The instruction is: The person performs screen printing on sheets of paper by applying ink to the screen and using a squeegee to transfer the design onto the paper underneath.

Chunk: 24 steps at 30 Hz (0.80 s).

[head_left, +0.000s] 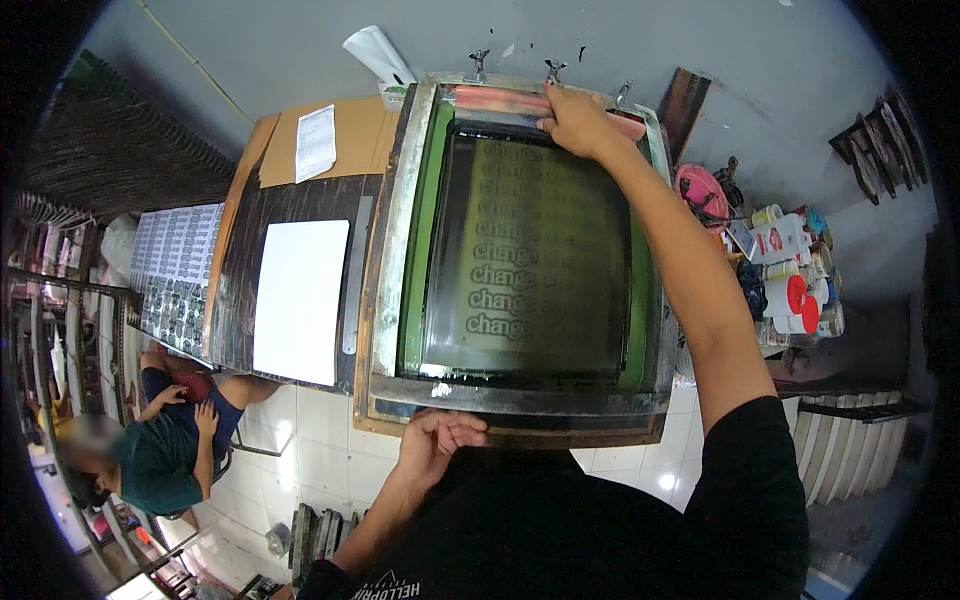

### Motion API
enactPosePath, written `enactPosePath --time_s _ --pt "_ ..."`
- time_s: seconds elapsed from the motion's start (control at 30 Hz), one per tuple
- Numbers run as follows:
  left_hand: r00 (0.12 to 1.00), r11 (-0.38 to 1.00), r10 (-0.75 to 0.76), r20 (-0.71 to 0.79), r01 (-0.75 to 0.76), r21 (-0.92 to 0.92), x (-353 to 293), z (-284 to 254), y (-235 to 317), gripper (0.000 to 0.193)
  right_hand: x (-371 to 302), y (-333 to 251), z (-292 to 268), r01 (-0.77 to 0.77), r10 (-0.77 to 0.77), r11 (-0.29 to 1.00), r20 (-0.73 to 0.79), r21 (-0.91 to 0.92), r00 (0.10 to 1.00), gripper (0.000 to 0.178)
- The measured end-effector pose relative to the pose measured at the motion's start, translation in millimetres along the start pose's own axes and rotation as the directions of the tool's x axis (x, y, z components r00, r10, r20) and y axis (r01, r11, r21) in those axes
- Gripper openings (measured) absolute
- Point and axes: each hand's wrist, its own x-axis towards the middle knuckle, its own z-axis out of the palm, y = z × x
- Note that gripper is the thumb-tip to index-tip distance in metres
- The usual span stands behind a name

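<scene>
The red-topped squeegee (500,102) is held by the right hand (583,122) in a narrow, closed grip, with the thumb laid on the near side and the fingers wrapped over the top. It is placed at the far end of the screen frame (520,393), just inside the far rail, its left end reaching out beyond the grip and its right end brought near the right rail. Two metal clamps (555,70) are set just beyond the grip, close to the grey wall (650,35), so little room is left on that side. Toward the body, a long stretch of mesh (530,250) (dark and wet-looking, with repeated lettering) is spread from the grip to the near rail, bordered by green strips. The left hand (438,445) is held with curled fingers at the near edge; whether that edge is gripped cannot be told. Well to the left of the squeegee grip and nearer the body, a grey metal strip (358,280) is laid between the frame and a white paper stack (300,300). To the grip's right, tubs (785,295) are crowded well beyond the right rail.
</scene>
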Motion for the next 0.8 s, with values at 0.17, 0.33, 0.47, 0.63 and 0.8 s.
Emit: enactPosePath --time_s 0.17,0.33,0.47,0.63,0.8 --pt "0.997 0.998 0.061 0.037 -0.061 0.006 6 -9 -6 0.030 -59 -34 -5 -0.010 0.010 1.000 -0.012 0.021 1.000 0.036" --pt "0.992 0.994 0.103 0.075 -0.105 0.017 10 -8 -7 0.031 -153 -81 -6 0.016 -0.010 0.998 -0.090 0.060 0.996 0.033" --pt "0.990 0.994 0.108 0.096 -0.109 0.001 9 -10 -8 0.033 -242 -134 -15 0.078 -0.062 0.990 -0.131 0.115 0.989 0.030" --pt "0.989 0.995 0.103 0.110 -0.104 0.003 8 -8 -8 0.035 -310 -169 -32 0.095 -0.062 0.978 -0.174 0.184 0.983 0.023" --pt "0.942 0.979 0.202 0.269 -0.203 -0.026 -20 20 16 0.042 -313 -172 -75 0.155 -0.068 0.975 -0.449 0.161 0.891 0.017"
